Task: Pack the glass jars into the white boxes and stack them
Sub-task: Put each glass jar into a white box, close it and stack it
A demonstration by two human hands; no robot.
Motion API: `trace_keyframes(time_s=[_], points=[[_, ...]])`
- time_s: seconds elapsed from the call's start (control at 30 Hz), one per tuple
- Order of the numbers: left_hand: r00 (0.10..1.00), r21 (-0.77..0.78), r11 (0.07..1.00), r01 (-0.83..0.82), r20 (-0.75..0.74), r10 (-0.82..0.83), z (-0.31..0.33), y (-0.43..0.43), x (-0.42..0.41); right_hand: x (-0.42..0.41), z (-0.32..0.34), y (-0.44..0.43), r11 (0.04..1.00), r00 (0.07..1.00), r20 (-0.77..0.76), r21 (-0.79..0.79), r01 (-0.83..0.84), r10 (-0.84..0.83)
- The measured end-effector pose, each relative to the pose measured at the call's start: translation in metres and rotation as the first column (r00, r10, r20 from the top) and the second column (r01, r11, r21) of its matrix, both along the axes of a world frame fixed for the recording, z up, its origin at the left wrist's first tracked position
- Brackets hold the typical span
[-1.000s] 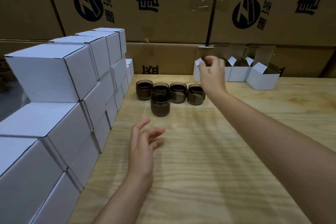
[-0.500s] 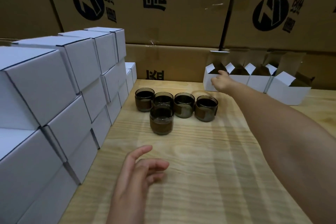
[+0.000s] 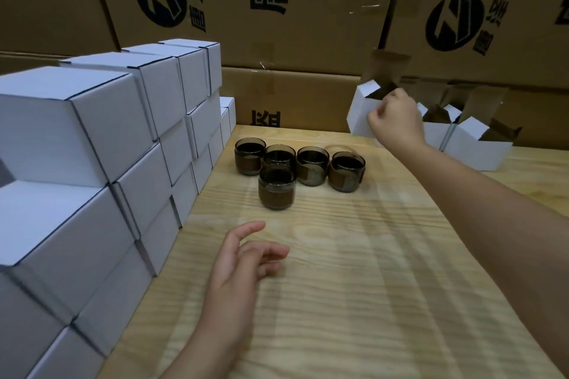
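Several dark glass jars with brown bands stand grouped on the wooden table, one in front of a back row. My right hand grips an open white box, tilted and lifted off the table at the far right; its brown flap stands up. More open white boxes sit in a row behind it. My left hand hovers over the table in front of the jars, fingers relaxed, holding nothing.
A stepped stack of closed white boxes fills the left side, from the near edge to the back. Large printed brown cartons form a wall behind the table.
My right hand has taken hold of the leftmost open box and lifted it toward me, tilting it. My left hand has stayed low in front of the jars.
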State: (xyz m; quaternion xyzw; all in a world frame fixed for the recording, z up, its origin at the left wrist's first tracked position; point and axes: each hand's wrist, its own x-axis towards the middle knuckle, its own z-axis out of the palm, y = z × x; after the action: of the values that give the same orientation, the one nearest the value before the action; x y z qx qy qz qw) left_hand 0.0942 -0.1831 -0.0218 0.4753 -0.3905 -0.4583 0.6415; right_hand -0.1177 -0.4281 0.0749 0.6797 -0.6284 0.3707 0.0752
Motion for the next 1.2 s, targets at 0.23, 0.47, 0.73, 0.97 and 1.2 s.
trace_keyframes(time_s=[0.23,0.47,0.73,0.97,1.2], points=[[1.0,-0.012,1.0,0.014,-0.028,-0.014,0.005,0.0,-0.002,0.034,-0.016,0.147,0.933,0.98,0.069,-0.325,-0.156,0.188],[0.992,-0.076,0.989,0.128,-0.009,-0.129,0.009,0.004,-0.004,0.08,-0.077,0.248,0.921,0.963,-0.023,-0.285,-0.265,0.269],[0.979,-0.111,0.981,0.162,0.139,-0.146,-0.001,-0.001,-0.003,0.085,-0.089,0.257,0.835,0.885,0.041,-0.354,-0.421,0.464],[0.965,-0.103,0.981,0.166,0.22,-0.141,-0.002,-0.001,-0.005,0.068,-0.077,0.231,0.936,0.72,0.599,-0.235,-0.261,0.351],[0.958,-0.112,0.978,0.176,0.247,-0.144,-0.001,-0.001,-0.004,0.055,-0.088,0.22,0.962,0.559,0.801,-0.075,-0.262,0.215]])
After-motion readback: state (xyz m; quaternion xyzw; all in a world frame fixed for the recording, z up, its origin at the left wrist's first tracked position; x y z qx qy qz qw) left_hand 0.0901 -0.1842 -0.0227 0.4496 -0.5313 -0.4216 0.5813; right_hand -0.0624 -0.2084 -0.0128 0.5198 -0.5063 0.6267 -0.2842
